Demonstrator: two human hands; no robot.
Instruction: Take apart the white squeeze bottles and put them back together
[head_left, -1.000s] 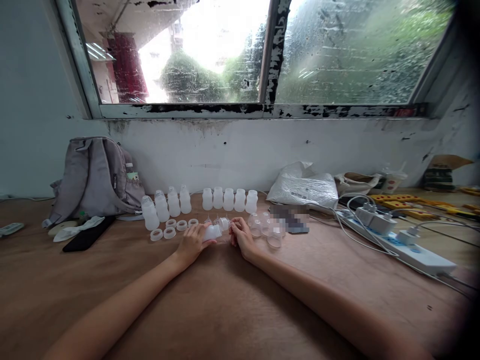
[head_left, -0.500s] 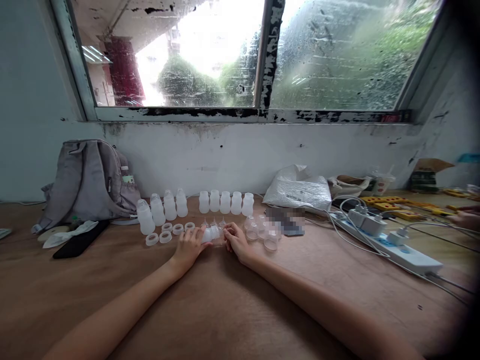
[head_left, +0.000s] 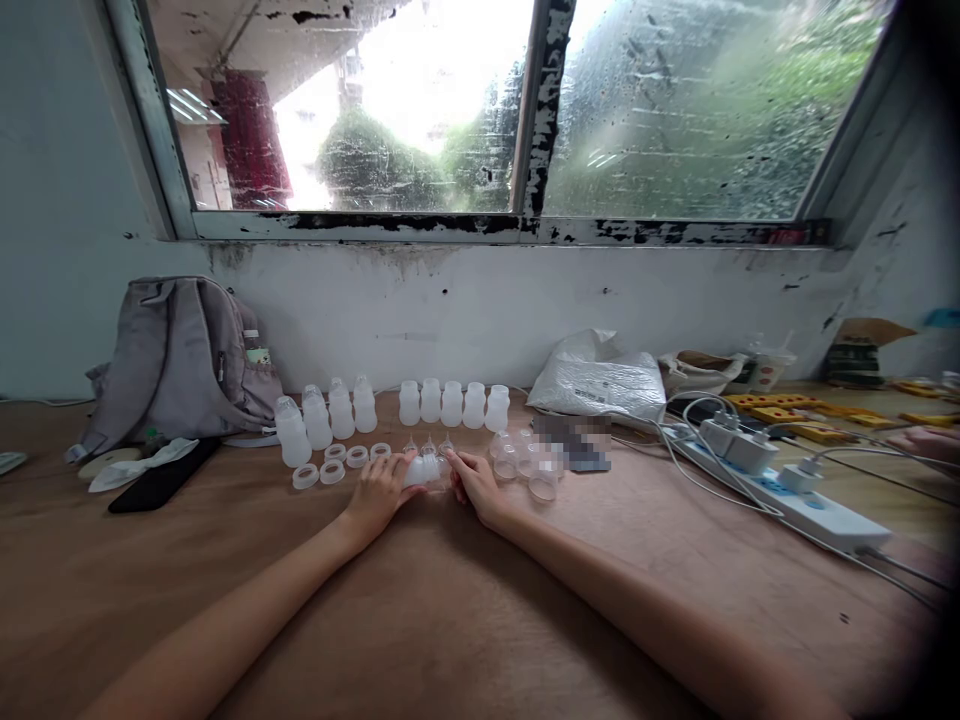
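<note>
My left hand point(head_left: 381, 487) is wrapped round a frosted baby bottle point(head_left: 421, 470), which lies on its side with the threaded neck toward the right. Close to that neck is my right hand point(head_left: 472, 482), its fingers curled in a pinch; what they hold, if anything, is too small to make out. Clear bottle nipples point(head_left: 428, 444) stand just behind the held bottle. Left of my left hand lie several white collar rings point(head_left: 332, 471). To the right of my right hand are several clear domed caps point(head_left: 542, 486).
Capped bottles point(head_left: 317, 420) stand at the left, open bottles point(head_left: 452, 405) behind my hands. A grey backpack point(head_left: 180, 350) leans on the wall above a black phone point(head_left: 161, 482). Rightward are a silver bag point(head_left: 598, 375), a power strip point(head_left: 825, 515) with cables, and another person's hand point(head_left: 928, 442).
My right hand's fingers have shifted slightly at the bottle's neck, with the thumb now pointing up more. My left hand keeps its hold on the bottle. The view has moved a little.
</note>
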